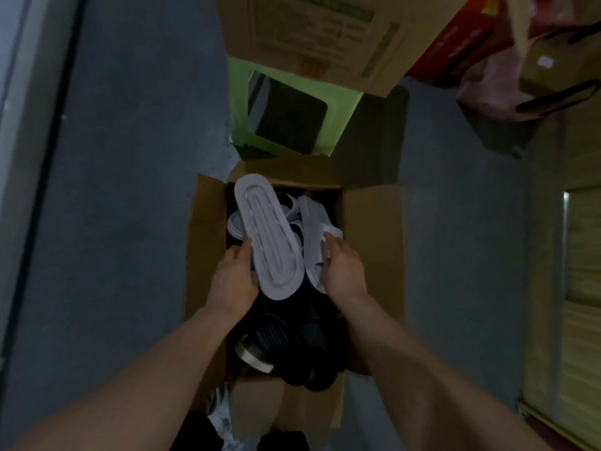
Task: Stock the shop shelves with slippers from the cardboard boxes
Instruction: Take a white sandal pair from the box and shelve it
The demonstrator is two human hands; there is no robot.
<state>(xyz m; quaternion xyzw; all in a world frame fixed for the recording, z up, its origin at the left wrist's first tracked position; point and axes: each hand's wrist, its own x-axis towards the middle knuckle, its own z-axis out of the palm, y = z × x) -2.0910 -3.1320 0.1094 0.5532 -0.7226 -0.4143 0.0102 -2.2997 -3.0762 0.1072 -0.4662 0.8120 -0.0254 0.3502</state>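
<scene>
Two grips busy: left grip holds sole-up white slipper, grooved oval tread; right grip holds second white slipper.

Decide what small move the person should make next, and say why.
Probably raise the right hand so the second white slipper leaves the cardboard box: the left hand holds a sole-up white slipper above it, and the right hand grips its likely mate inside.

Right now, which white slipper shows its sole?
The long white slipper in the left hand; its ridged sole faces the camera, while the second slipper, in the right hand, shows its strap.
</scene>
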